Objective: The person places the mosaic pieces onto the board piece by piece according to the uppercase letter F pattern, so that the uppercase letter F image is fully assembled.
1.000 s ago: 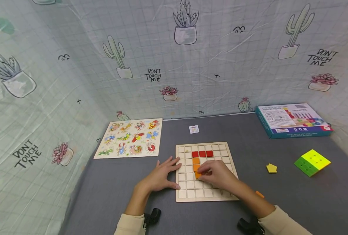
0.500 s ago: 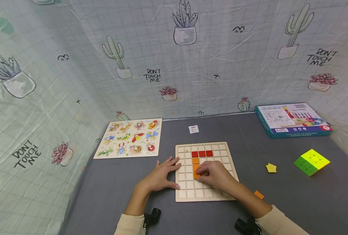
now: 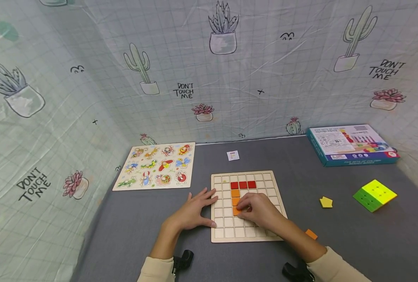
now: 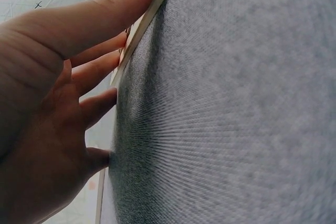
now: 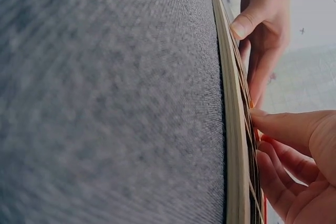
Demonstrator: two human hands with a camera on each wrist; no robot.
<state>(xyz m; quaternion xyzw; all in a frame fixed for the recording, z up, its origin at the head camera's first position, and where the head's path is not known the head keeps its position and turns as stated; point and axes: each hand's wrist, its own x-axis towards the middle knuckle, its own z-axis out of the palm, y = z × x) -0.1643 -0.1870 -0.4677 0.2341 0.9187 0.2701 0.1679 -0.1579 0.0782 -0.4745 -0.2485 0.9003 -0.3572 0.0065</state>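
Note:
A wooden grid board [image 3: 224, 233] lies flat on the dark table. In its upper part sit several red square tiles [image 3: 243, 185] in a row, with a column of orange tiles [image 3: 235, 193] running down from the leftmost. My right hand [image 3: 261, 209] pinches the lowest orange tile [image 3: 235, 211] at its right side, thumb and fingertips down on the board. Spread along the board's left edge, my left hand [image 3: 192, 211] touches it with thumb and fingers. The left wrist view shows that thumb [image 4: 105, 17] against the wooden rim; the right wrist view hides most of the tile.
A loose orange tile [image 3: 311, 234] lies beside the right forearm. Farther right are a yellow pentagon [image 3: 326, 202] and a yellow-green cube [image 3: 374, 195]. A flat box [image 3: 351, 145], a small card [image 3: 233, 155] and an insect puzzle board [image 3: 156, 166] lie toward the back curtain.
The lowest orange tile has shifted slightly left into line with the column above. My right hand moved a little left with it, uncovering more of the loose orange tile. My left hand stayed put.

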